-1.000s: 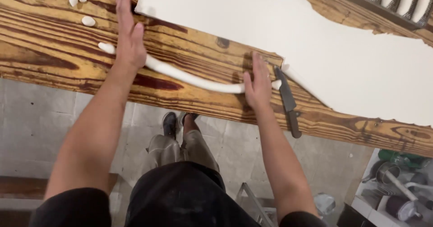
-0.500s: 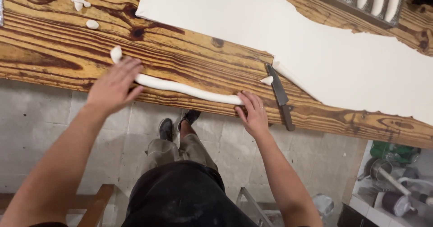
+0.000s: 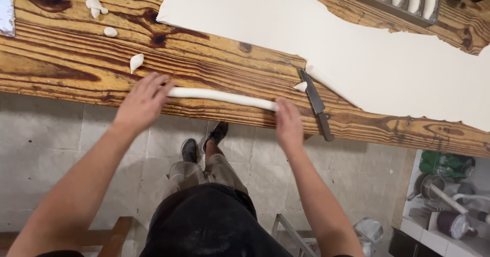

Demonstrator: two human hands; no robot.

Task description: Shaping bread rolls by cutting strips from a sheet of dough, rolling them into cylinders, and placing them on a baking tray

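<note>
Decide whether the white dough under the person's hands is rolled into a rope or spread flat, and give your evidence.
Rolled into a rope. The dough rope lies as a long thin cylinder along the wooden table, left hand on one end, right hand on the other.

Both ends of the dough rope are hidden under the left hand and right hand, and the white dough sheet is cut off at the right edge.

Surface: wooden planks, strong dark grain, knots. On it lay a long white dough rope near the front edge, a large flat dough sheet, a knife beside the sheet's edge, and small dough scraps toward the left.
</note>
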